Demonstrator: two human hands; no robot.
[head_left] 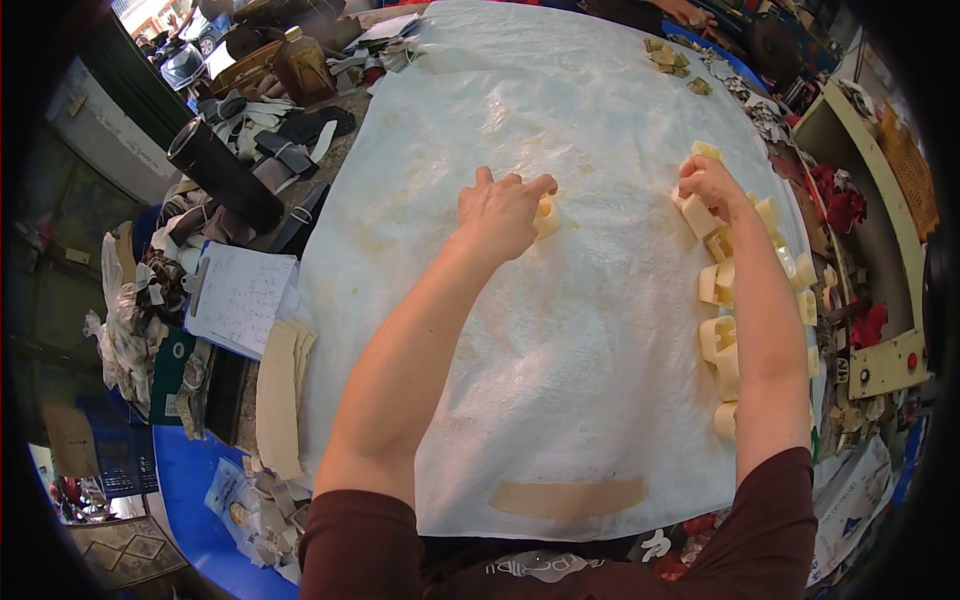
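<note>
My left hand (pixel 498 215) is over the middle of a white sheet. Its fingers curl around a small pale-yellow moulded block (pixel 547 217) with a hollow in it; the hand hides part of the block. Farther right, my right hand (pixel 712 186) grips another pale-yellow block (pixel 697 216) between bent fingers and thumb, at the far end of a group of similar blocks. Several of these hollow blocks (pixel 720 340) lie along the sheet's right side, some hidden under my right forearm. One more block (pixel 706 150) sits just beyond my right hand.
White sheet (pixel 570 400) covers the table. A curved tan strip (pixel 568 498) lies near its front edge, and stacked cream strips (pixel 283 400) at the left. Clipboard (pixel 240 300), black cylinder (pixel 225 175) and scraps crowd the left. Small yellowish pieces (pixel 667 57) lie far right; a cream metal frame (pixel 870 250) stands right.
</note>
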